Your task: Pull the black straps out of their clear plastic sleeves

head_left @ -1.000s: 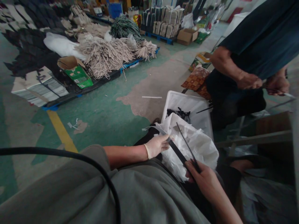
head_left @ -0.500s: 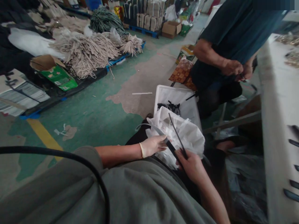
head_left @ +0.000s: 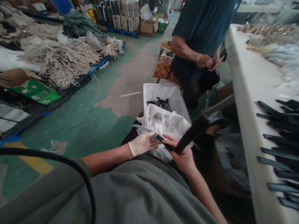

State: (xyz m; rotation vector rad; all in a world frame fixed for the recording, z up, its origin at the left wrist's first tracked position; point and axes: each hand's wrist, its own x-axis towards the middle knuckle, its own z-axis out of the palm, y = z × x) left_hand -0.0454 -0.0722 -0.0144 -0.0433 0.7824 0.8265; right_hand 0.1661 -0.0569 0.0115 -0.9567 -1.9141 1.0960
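My left hand (head_left: 143,143), in a pale glove, pinches one end of a black strap (head_left: 192,135) between thumb and fingers. A thin translucent strip (head_left: 139,127) runs from that end out to the left. My right hand (head_left: 183,157) is bare and closed around the strap further along; its free part rises in a blurred curve to the upper right. Below and beyond both hands, on my lap, lies a crumpled white plastic bag (head_left: 171,119) with whitish scraps in it.
Ahead stands a white bin (head_left: 177,91) with black pieces inside. On the right, a pale table (head_left: 245,102) carries several black straps (head_left: 280,152). A co-worker (head_left: 201,34) sits beyond, hands together. Bundled beige cords (head_left: 60,59) lie on pallets at left.
My view has turned right, bringing more of the table in. The strap in my right hand has swung toward the upper right, and my hands have come closer together.
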